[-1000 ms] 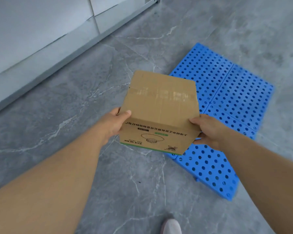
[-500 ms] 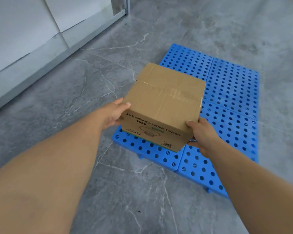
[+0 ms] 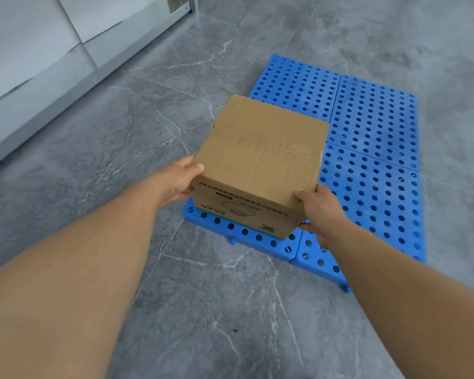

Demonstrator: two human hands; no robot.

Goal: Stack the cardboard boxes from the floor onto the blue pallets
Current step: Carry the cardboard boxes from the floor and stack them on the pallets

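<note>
The floor (image 3: 99,149) is grey stone with thin white lines in it. A pale wall (image 3: 30,45) runs along the top left. Four blue pallets (image 3: 372,170) lie flat on the floor, pushed together into one big square. They are full of round holes.

A brown cardboard box (image 3: 260,157) is over the near left pallet, at its front corner. The box is taped closed, so what is inside cannot be seen. The side facing the camera has upside-down print and a green strip. Whether the box bottom touches the pallet yet cannot be told.

The left hand (image 3: 175,181) holds the left side of the box, with the thumb on the top edge. The right hand (image 3: 320,212) holds the near right corner, with its fingers (image 3: 307,228) curled round it low down. Both bare arms reach out from the bottom of the view.
</note>
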